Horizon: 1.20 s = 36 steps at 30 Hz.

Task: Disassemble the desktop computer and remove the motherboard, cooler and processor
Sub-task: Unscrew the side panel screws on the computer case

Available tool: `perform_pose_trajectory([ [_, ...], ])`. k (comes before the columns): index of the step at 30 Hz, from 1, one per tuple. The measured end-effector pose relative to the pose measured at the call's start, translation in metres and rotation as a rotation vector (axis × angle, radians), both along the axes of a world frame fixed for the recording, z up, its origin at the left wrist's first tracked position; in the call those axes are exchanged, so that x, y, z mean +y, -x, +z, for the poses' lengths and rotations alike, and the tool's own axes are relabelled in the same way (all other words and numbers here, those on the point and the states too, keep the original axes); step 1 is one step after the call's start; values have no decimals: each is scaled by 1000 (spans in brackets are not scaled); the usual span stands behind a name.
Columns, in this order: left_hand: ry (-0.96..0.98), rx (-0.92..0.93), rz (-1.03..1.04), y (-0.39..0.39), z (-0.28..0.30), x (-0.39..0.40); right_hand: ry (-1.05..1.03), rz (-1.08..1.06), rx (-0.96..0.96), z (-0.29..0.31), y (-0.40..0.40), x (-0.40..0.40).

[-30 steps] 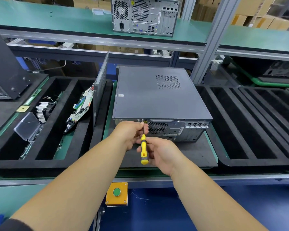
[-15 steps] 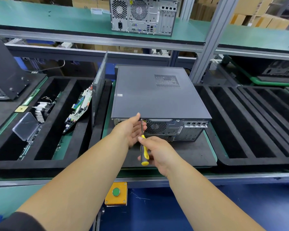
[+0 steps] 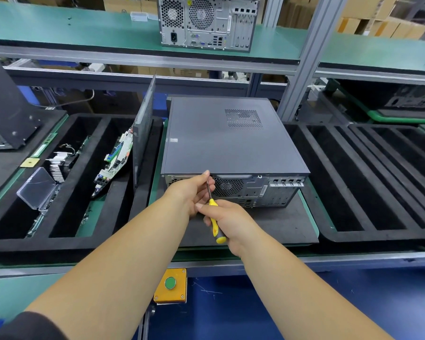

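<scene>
My right hand grips the yellow handle of the screwdriver, its shaft pointing to 12 o'clock at the rear panel of the desktop computer. My left hand is at 10 o'clock from the right, fingers curled around the shaft. The computer lies flat on the black mat straight ahead.
</scene>
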State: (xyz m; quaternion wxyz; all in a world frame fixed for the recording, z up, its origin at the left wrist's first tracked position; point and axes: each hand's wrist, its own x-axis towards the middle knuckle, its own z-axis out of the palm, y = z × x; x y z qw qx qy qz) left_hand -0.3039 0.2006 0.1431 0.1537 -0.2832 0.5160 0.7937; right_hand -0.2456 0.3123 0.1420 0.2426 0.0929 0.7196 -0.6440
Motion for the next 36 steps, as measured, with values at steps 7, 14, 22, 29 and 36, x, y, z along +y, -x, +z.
perform_pose_trajectory([
  [7,-22,21,-21,-3,-4,-5,-76,8,38,1,-5,6],
  [14,-68,-1,-32,-9,-3,-11,-155,37,91,3,-13,15],
  [22,67,146,-301,-30,4,8,-87,-241,251,15,-10,42],
  [29,226,349,-472,-39,10,45,-24,-256,350,18,-6,80],
  [36,233,367,-509,-34,3,100,-156,-182,407,9,5,146],
])
